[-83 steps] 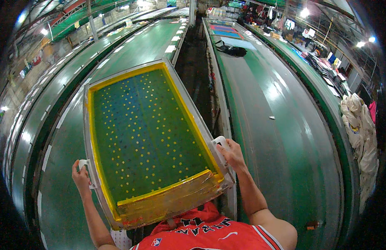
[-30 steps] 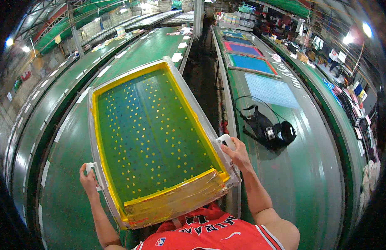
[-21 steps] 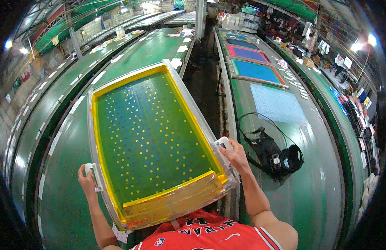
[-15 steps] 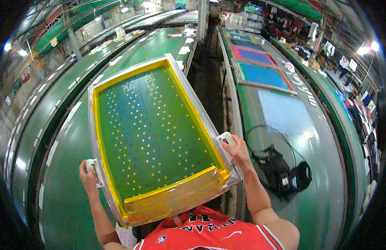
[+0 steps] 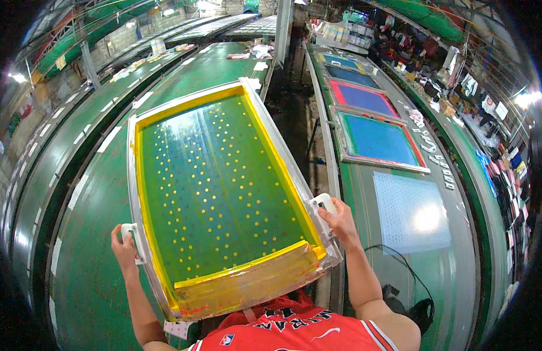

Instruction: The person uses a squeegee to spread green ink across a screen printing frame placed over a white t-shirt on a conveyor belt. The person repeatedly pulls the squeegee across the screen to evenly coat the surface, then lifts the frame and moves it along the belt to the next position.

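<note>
I carry a large silk-screen printing frame [image 5: 271, 146] in front of me, tilted over the long green table on the left. Its green mesh [image 5: 206, 187] has many small yellow dots, with yellow along the inner edges and a yellow-brown taped strip at the near end. My left hand [image 5: 125, 248] is closed round a white handle [image 5: 128, 230] on the frame's left side. My right hand [image 5: 340, 222] grips the white handle [image 5: 323, 203] on its right side. Both forearms come up from below, beside a red jersey [image 5: 282, 327].
A second long table on the right bears several framed screens, a blue one [image 5: 379, 139] nearest, and a pale dotted sheet [image 5: 411, 210]. A black object with a cable [image 5: 423, 310] lies near me. A dark aisle [image 5: 291, 123] and a metal post [image 5: 284, 35] stand between the tables.
The frame stays in both hands, almost unmoved in view. The right table's screens, sheet and black cabled object have shifted down toward me in the picture, as I move forward along the tables.
</note>
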Tool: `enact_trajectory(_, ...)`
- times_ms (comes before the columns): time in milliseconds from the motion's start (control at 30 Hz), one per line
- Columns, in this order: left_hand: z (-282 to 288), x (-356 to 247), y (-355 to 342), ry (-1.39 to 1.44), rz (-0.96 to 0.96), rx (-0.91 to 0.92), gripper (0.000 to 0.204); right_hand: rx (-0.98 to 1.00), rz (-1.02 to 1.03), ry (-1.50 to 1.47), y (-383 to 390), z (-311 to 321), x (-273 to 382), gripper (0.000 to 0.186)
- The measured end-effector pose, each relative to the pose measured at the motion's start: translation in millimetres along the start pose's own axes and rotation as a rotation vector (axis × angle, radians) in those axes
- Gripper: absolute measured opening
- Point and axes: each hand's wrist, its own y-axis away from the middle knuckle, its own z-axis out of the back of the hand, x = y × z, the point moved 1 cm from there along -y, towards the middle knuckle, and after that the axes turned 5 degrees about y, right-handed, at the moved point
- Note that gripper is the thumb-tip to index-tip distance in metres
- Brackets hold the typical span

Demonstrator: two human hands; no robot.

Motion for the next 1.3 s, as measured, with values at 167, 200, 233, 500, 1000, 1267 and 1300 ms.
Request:
enact_trajectory(167,-55,-2,-35,-0.014,0.028,0.003,0.037,0.002,-0.026,0.012,-70,-12,-27,0.056)
enact_trajectory(200,-74,-5,-45,-0.008,-0.001,0.005,0.038,0.006,-0.004,0.024,-95,-15,-31,0.056)
enact_trajectory(233,-83,-10,-49,0.001,-0.003,0.004,0.038,0.011,0.004,0.034,-109,-15,-32,0.056)
enact_trajectory(500,-177,-49,-110,-0.018,-0.053,-0.065,0.039,0.028,0.069,0.038,-246,-11,-25,0.050)
enact_trajectory(1000,-379,-65,-244,0.006,-0.057,-0.025,0.040,-0.026,0.158,0.016,-477,-7,-37,0.052)
enact_trajectory(1267,-547,-92,-325,0.039,-0.096,0.074,0.042,-0.100,0.122,0.051,-597,35,-62,0.051)
enact_trajectory(1300,-568,-96,-337,0.018,-0.126,0.113,0.042,-0.121,0.099,0.065,-606,39,-69,0.052)
